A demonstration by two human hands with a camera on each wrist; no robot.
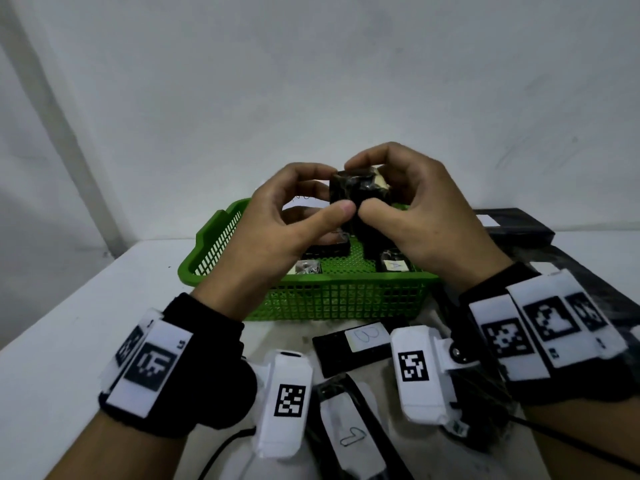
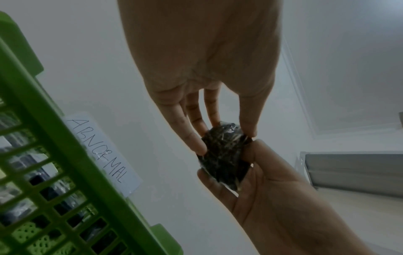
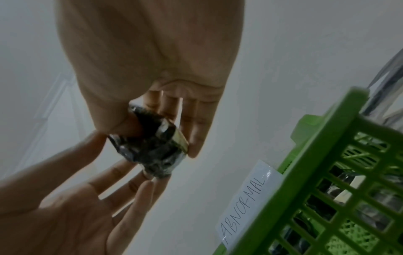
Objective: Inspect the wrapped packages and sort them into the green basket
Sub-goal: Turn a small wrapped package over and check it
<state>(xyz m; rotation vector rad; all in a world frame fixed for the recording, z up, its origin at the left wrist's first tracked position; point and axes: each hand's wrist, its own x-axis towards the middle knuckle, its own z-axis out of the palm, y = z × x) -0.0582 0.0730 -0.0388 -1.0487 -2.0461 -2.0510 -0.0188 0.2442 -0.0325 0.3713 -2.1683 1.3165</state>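
The green basket [image 1: 346, 299] sits on the white desk [image 1: 86, 306], at 12 o'clock from the wrists. It has holes all over its sides. Inside it lie a few small dark wrapped packages [image 1: 327, 249]; one at 3 o'clock in the basket has a pale label [image 1: 394, 265] with a letter on it. A white paper tag [image 2: 102, 153] on the basket's far side says ABNORMAL.

The left hand [image 1: 277, 230] and the right hand [image 1: 412, 216] are both up over the basket. Together they hold one small wrapped package [image 1: 356, 188]. The left fingers [image 2: 196, 138] and thumb pinch its left side. The right fingers [image 3: 196, 131] and thumb curl around its right side. The package is dark, shiny and crinkly, like black plastic film, with a pale yellow edge showing at its 2 o'clock corner.

On the desk at 6 o'clock from the basket lie two flat black packs, one with a white label marked B [image 1: 365, 336] and one marked 7 [image 1: 351, 438]. More black flat things [image 1: 512, 225] lie at 3 o'clock, partly cut off. The wrists hide parts of the packs, and the packages in the basket are too dark to see well.
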